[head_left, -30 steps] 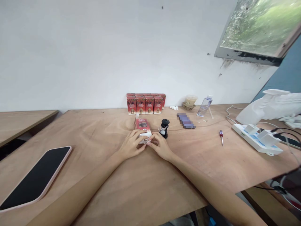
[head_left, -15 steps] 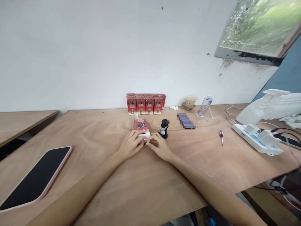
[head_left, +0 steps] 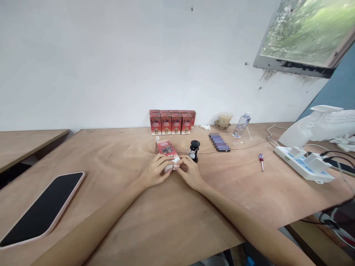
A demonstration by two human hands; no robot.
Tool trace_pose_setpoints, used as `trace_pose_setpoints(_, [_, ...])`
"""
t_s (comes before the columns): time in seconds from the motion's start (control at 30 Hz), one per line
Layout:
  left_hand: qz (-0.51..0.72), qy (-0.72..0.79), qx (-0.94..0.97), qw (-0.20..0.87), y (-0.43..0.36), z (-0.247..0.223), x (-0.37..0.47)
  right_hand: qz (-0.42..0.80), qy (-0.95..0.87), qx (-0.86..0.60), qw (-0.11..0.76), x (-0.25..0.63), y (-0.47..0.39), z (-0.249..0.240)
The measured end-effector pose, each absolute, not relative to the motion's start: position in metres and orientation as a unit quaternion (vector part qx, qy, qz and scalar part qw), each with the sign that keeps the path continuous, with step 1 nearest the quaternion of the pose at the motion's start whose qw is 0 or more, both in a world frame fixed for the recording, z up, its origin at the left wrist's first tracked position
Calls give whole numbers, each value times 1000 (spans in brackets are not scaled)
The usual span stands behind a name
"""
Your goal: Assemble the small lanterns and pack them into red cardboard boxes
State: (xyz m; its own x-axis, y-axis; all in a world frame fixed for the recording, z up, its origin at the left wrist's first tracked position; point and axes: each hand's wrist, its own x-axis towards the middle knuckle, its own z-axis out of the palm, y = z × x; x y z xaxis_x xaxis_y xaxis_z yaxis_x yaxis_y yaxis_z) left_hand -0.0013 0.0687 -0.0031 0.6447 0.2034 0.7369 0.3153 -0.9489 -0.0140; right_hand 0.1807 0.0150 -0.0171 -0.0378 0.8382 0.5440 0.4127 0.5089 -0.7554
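Note:
A red and white box [head_left: 167, 148] lies on the wooden table between my hands, its far end pointing up and to the left, with a white flap sticking out there. My left hand [head_left: 157, 170] is closed on the near left side of the box. My right hand [head_left: 190, 173] pinches the white flap at the box's near end. Just beyond my right hand stands a small black lantern [head_left: 195, 148], upright, its lower part partly hidden by the fingers.
Several red boxes [head_left: 171, 123] stand against the wall. Behind the lantern to the right are a patterned phone [head_left: 219, 142], a cup [head_left: 225, 118], a bottle [head_left: 242, 125] and a screwdriver [head_left: 261, 159]. A power strip [head_left: 302, 164] sits far right, a large phone [head_left: 44, 208] at left.
The box has turned slightly, its far end shifting left and its near end right. My right hand's fingers have closed in on the near flap.

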Motion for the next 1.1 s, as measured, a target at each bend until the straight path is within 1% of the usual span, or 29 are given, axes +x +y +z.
trace_pose_setpoints(0.27, [-388,-210,-894,85,69,-5,0,207,-668,-466,542,179,18,-19])
trace_pose_setpoints(0.37, [-390,-230,-890,55,73,-6,-1,201,-660,-472,549,179,18,-19])
trace_pose_setpoints(0.5, [-398,-200,-895,14,76,-8,-2,180,-660,-480,549,180,17,-19])
trace_pose_setpoints(1.1, [-416,-176,-892,-9,82,-15,-3,128,-680,-496,524,180,17,-19])
